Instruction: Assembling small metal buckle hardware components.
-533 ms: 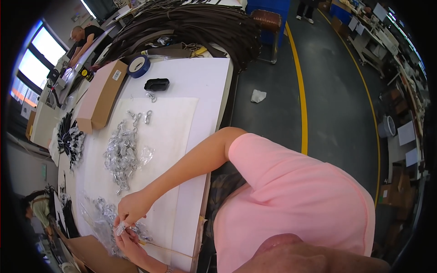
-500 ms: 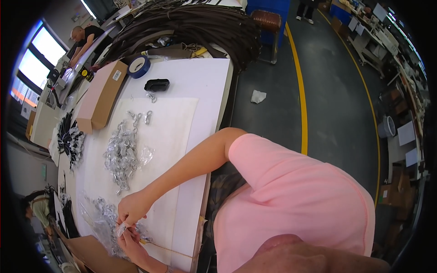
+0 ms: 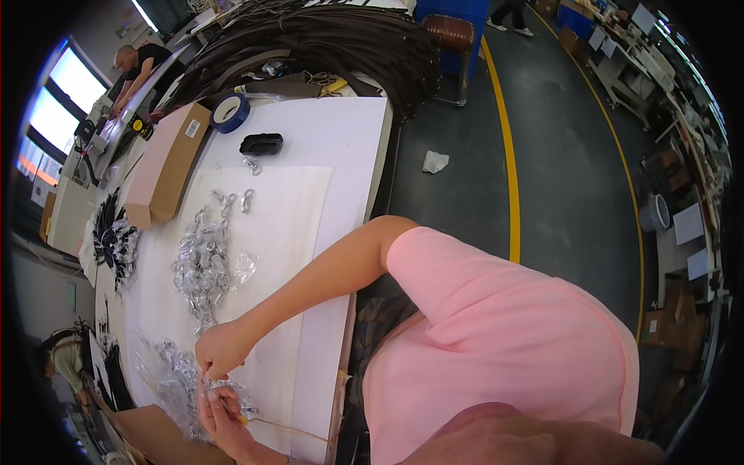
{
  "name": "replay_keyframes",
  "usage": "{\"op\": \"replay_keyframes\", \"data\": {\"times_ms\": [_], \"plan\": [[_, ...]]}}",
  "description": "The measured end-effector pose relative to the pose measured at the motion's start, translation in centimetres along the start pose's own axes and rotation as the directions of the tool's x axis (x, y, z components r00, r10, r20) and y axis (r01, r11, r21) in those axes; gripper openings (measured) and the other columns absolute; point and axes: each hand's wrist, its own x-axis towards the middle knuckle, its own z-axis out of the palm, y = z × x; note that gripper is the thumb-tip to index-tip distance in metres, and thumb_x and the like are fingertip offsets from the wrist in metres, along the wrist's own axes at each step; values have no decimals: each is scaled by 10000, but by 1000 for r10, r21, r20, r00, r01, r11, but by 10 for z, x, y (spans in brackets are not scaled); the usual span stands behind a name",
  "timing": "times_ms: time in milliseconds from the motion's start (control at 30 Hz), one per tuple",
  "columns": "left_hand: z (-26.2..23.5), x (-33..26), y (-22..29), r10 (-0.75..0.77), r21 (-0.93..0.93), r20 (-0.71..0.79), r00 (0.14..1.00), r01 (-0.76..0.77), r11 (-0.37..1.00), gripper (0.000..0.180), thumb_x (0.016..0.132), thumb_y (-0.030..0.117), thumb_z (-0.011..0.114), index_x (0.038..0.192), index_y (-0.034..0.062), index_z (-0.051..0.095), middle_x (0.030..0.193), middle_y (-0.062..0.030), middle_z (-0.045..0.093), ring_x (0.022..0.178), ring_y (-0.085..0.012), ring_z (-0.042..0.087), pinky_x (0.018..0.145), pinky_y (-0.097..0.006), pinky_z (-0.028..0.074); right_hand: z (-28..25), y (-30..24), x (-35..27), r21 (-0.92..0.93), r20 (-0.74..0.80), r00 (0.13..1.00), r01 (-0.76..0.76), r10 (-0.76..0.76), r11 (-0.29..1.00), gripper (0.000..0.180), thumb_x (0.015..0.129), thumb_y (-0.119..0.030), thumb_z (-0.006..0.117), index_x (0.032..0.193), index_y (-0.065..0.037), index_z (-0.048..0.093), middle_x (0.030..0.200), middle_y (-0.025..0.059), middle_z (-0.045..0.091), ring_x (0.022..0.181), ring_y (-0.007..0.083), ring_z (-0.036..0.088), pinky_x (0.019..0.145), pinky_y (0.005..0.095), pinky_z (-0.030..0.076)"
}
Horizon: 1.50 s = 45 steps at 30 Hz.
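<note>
At the lower left of the table my two hands meet over a small clear plastic wrapper with something shiny at it, probably a metal snap hook. My right hand is closed, its fingertips pinching the wrapper from above. Below it, my left hand holds the wrapped piece between thumb and fingers, palm partly up. Beside them lies a clear bag with many silver metal hooks. Farther up spreads a pile of plastic-wrapped metal snap hooks.
An empty-looking clear wrapper lies beside the pile. Beyond are a long cardboard box, a blue tape roll, a black tray and dark straps. An open carton stands near my left hand. Another person works far left.
My right hand has risen slightly and turned, its knuckles now farther up the table. The left hand's fingers have straightened a little. A person at the far aisle has stepped left.
</note>
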Motion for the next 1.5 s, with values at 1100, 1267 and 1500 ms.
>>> {"op": "replay_keyframes", "data": {"times_ms": [1100,1267,1500], "plan": [[-22,8,-16,19,-179,-525,851,-132,975,240,1067,168,547,1134,-17,686,724,7,582,524,-7,387,451,-175,277,5,9,5,-75,-127,984,-134,124,988,419,950,-432,703,1063,-29,694,994,87,735,868,230,692,792,364,556],[-9,10,-15,42,-120,-477,878,-112,986,238,1063,167,546,1120,-10,694,719,15,584,525,-8,392,452,-177,269,42,32,50,-691,-157,976,3,-154,722,352,892,-409,731,971,-67,715,936,103,723,876,305,700,774,427,545],[-18,12,-24,7,-127,-498,867,-81,989,235,1053,176,564,1086,-8,706,708,20,588,531,-8,398,461,-187,282,42,32,76,-743,31,999,0,35,669,253,786,-287,742,883,-62,679,925,137,722,868,335,699,783,448,546]]}}
